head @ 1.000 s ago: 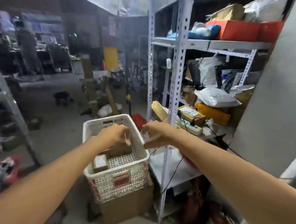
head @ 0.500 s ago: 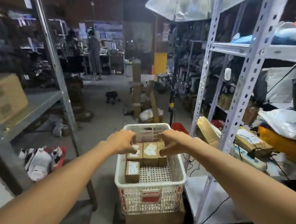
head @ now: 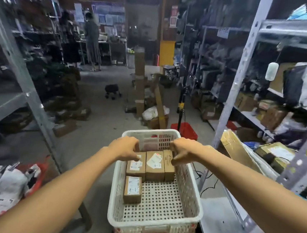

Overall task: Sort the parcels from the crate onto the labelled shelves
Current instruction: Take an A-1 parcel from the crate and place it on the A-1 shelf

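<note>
Over the white perforated plastic crate (head: 186, 192), my left hand (head: 125, 148) and right hand (head: 182, 153) pinch the outer ends of three small brown cardboard parcels (head: 154, 165) (stiff, probably light); squeeze them together by those ends.

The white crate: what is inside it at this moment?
The white crate holds four brown parcels: three in a row at the far end, one nearer by the left wall. Both hands cover the row's far ends, so anything behind them is hidden.
</note>
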